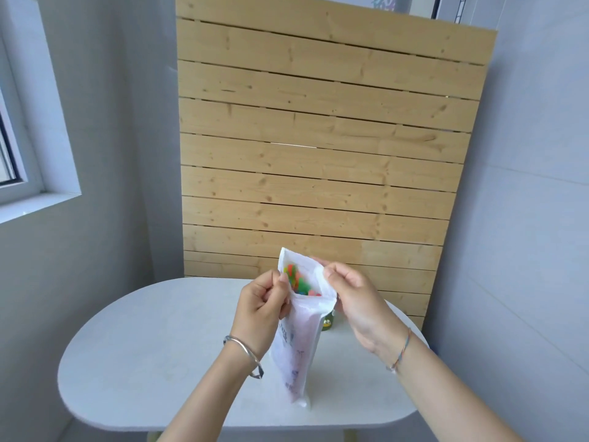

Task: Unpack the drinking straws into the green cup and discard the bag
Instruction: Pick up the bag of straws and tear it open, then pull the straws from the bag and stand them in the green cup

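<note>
A long white plastic bag (298, 342) stands upright over the white table (153, 346), its mouth pulled open. Colourful straw ends (298, 280), green, orange and red, show inside the opening. My left hand (263, 309) pinches the left edge of the mouth. My right hand (353, 301) pinches the right edge. Behind the bag, only a sliver of the green cup (328, 323) shows, between the bag and my right wrist.
A wooden slat panel (318, 154) leans against the wall behind the table. A window (12, 138) is at the left. The table is oval, with its rounded ends at left and right.
</note>
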